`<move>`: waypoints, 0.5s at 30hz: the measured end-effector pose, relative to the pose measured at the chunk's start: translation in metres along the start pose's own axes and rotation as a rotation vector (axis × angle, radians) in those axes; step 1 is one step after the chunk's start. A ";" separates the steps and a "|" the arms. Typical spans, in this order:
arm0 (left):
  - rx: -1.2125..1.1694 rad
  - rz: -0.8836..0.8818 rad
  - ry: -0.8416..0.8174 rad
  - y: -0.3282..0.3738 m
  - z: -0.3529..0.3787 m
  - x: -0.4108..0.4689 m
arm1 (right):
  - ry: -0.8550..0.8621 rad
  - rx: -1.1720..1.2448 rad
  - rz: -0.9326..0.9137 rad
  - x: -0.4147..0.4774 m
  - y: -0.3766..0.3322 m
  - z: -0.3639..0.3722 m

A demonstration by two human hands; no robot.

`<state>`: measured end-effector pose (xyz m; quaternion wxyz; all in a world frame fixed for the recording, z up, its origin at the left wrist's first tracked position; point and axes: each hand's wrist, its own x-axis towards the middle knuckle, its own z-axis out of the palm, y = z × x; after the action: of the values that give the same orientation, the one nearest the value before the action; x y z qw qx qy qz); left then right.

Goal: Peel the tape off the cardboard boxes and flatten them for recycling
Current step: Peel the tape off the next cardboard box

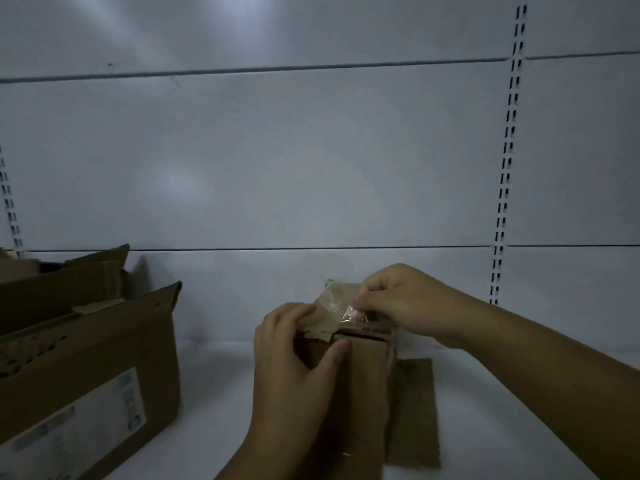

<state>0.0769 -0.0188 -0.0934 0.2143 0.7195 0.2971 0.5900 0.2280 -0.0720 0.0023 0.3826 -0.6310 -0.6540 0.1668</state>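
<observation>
A small brown cardboard box (363,375) stands on the white shelf in the lower middle of the head view. My left hand (294,362) grips its upper left side, thumb lying across the front face. A strip of clear tape (337,301) is lifted off the box's top and sticks up, crumpled. My right hand (401,303) pinches the tape's right end just above the box top. A loose brown flap (415,410) lies flat to the right of the box.
A large open cardboard box (86,375) with a white label stands at the left, with flattened cardboard pieces (69,282) inside. The white shelf surface (214,393) lies between the boxes. A white back panel (311,168) with slotted uprights (505,168) rises behind.
</observation>
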 end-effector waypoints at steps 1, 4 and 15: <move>-0.027 -0.073 -0.021 0.007 0.003 -0.004 | -0.021 0.012 0.026 0.003 -0.001 0.000; -0.087 -0.303 -0.127 0.024 0.011 -0.006 | -0.102 0.058 0.078 0.008 -0.005 -0.001; -0.409 -0.313 -0.453 0.023 0.006 0.012 | -0.299 -0.178 -0.151 0.003 -0.012 -0.014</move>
<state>0.0887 -0.0277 -0.0711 0.5023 0.7202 0.2244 0.4227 0.2298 -0.0748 0.0201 0.2354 -0.5798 -0.7610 0.1711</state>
